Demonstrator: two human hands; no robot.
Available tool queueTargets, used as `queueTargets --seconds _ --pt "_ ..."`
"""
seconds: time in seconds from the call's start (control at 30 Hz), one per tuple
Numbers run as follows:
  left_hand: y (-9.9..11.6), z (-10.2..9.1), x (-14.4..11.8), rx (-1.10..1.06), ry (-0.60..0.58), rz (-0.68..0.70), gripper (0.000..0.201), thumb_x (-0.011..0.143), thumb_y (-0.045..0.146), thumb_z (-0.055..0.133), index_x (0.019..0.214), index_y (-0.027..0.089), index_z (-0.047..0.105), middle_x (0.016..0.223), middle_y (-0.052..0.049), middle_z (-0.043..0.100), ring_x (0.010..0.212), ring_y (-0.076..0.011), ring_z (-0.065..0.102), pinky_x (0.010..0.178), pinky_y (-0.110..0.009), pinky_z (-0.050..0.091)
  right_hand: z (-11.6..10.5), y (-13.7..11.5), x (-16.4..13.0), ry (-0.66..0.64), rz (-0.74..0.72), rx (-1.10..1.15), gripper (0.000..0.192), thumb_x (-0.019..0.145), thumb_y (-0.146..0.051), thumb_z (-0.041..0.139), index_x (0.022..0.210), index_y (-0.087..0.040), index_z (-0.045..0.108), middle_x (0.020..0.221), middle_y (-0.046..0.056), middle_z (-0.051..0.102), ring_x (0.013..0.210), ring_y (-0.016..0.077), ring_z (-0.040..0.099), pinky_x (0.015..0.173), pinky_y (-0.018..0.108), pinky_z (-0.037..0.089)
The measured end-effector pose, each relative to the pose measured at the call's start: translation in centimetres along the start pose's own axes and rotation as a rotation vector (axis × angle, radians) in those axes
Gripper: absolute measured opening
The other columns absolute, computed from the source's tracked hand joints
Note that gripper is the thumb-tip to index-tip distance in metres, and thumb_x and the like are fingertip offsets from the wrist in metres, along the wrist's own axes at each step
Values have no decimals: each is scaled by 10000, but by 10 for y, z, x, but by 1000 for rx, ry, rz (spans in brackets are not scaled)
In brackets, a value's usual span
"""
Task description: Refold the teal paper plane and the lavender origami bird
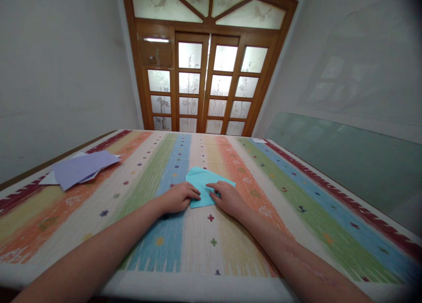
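left hand (180, 197) flat, fingers pressing the near left edge of the turquoise paper (206, 183) at centre frame; right hand (227, 198) likewise spread on its near right edge, gripping nothing. probably mid-fold, creasing on the striped table (296, 197). next likely needs a firm, even press along the crease. purple sheets (82, 167) upper left. no readable writing anywhere.

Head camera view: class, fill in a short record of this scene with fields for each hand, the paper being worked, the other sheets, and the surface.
Left hand: left hand rests on the near left edge of the folded turquoise paper sheet
Right hand: right hand presses its near right edge
Paper: lies flat, partly folded
Other sheets: loose lilac paper sheets, far left, untouched
Surface: striped woven tablecloth
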State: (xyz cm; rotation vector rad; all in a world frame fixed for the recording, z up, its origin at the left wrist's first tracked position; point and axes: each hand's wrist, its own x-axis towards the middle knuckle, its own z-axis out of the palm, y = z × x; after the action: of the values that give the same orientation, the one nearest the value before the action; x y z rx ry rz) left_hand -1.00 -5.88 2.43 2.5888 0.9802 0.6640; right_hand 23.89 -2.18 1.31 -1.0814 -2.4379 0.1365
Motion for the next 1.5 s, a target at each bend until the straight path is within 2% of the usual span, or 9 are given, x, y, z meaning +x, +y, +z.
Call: queueTargets --seconds 0.13,0.5,0.7,0.83,0.9,1.03,1.17,1.3,1.5 --pt "2 0 0 18 -16 14 467 807 45 464 1153 249 702 1179 -49 695 1117 -190 607 1023 -363 421 -1 0 0 -4 -41 -25 211 928 -304 571 1039 -268 747 963 61 684 919 202 605 832 328 439" --pt "18 -9 0 12 -79 57 204 873 228 579 988 231 747 1008 -69 740 999 -219 653 934 -351 450 -5 6 -4 -68 -87 19 279 930 -359 569 1151 -266 713 1261 97 630 1168 244 558 1014 413 406" --pt "15 -12 -2 91 -135 82 164 872 310 621 943 250 756 970 -53 745 948 -211 664 882 -333 454 -23 14 -4 -346 -84 0 427 983 -406 441 1393 -314 519 1499 78 432 1387 286 363 1121 489 282" --pt "12 -10 -3 127 -117 106 172 876 328 632 950 228 750 975 -41 743 947 -191 663 861 -305 456 -35 39 -5 -504 -21 24 563 942 -511 470 1463 -303 422 1578 84 280 1455 318 221 1160 514 206" --pt "12 -10 -3 139 -117 113 169 879 327 633 953 225 746 979 -35 742 953 -185 661 862 -298 454 -38 54 -6 -526 47 53 611 913 -506 517 1474 -294 405 1589 75 248 1452 313 236 1168 488 215" --pt "14 -11 -3 149 -127 121 152 882 302 629 949 224 740 979 -26 739 947 -179 659 848 -293 453 -42 74 -7 -474 64 112 713 857 -449 597 1501 -266 353 1565 67 314 1430 280 300 1168 433 256" --pt "14 -10 -4 157 -107 119 139 872 247 612 941 225 731 974 -25 734 940 -179 653 829 -291 452 -44 77 -7 -401 51 163 768 803 -387 646 1499 -247 353 1528 74 385 1372 273 399 1138 418 325" --pt "17 -8 -3 189 -93 113 163 861 204 571 942 212 712 942 -41 721 918 -191 649 826 -303 452 -40 76 -4 -205 74 177 592 851 -354 579 1425 -257 469 1506 72 418 1385 263 384 1146 443 306" --pt "19 -6 -2 245 -58 41 435 838 148 538 1260 229 601 1048 -73 691 968 -222 637 837 -328 467 -32 81 5 123 127 161 381 890 -309 515 1249 -235 624 1323 90 601 1239 248 538 1078 435 393"
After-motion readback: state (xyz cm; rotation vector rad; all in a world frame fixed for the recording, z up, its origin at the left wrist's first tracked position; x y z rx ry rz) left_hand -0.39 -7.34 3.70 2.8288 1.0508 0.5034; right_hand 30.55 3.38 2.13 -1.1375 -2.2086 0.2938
